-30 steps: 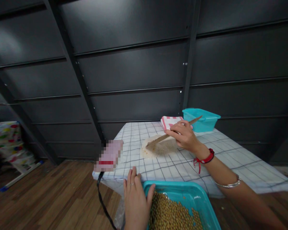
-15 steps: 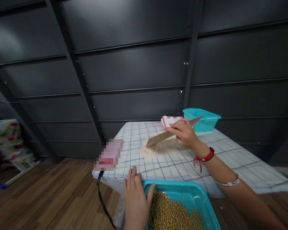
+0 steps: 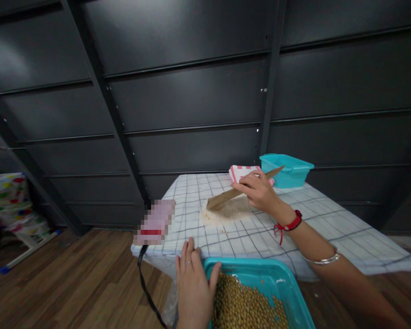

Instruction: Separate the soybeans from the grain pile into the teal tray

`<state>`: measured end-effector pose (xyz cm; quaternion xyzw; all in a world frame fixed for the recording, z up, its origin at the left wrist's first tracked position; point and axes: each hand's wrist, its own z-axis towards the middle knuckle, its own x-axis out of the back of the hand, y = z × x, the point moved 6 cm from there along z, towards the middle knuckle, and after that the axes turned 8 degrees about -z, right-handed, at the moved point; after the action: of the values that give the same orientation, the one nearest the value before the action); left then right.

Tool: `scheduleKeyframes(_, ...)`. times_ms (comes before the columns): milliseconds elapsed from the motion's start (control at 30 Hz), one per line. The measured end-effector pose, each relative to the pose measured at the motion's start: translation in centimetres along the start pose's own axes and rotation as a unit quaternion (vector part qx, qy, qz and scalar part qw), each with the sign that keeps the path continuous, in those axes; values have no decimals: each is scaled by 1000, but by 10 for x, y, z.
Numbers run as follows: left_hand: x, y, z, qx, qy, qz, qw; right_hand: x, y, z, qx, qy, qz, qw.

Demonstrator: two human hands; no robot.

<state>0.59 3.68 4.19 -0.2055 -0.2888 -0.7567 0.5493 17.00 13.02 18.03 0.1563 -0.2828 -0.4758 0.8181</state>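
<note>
My right hand (image 3: 260,192) grips a brown strip that looks like cardboard (image 3: 226,196), held at a slant. Its lower left end rests in a flat heap of pale, fine grains (image 3: 236,211) on the checked tablecloth. Nearer to me, my left hand (image 3: 194,288) lies over the left rim of a teal tray (image 3: 277,266). Its fingers are stretched forward, and the thumb stands apart over the tray's corner. Round, yellow-green beans (image 3: 246,304) fill much of the tray, whose near side is out of frame.
A turquoise basin (image 3: 287,171) stands at the table's back right, beside a folded red-and-white cloth (image 3: 241,172). At the left edge lies a blurred-out pink object (image 3: 155,221), with a black cord (image 3: 145,285) hanging below. A dark panelled wall (image 3: 192,100) rises behind the table.
My right hand and the strip have shifted slightly left. A few small grains now lie on the cloth just in front of the heap. My left hand stays in place.
</note>
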Motion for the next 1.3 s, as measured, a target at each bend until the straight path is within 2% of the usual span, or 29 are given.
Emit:
scheduleKeyframes(267, -2, -3, -1, 17, -5, -13, 1000, 21, 13, -2, -10, 67, 40, 997)
scheduleKeyframes(667, -5, -10, -3, 30, -11, -38, 999, 27, -6, 5, 25, -49, -17, 998)
scheduleKeyframes(867, -5, -11, -5, 28, -5, -42, 999, 38, -9, 6, 31, -27, -10, 999)
scheduleKeyframes(1100, -2, -11, -3, 17, 0, -22, 1000, 40, -11, 0, 26, -23, 2, 999)
scheduleKeyframes(1300, -1, -11, -3, 16, 5, -19, 1000, 54, -10, -7, 23, -21, 23, 999)
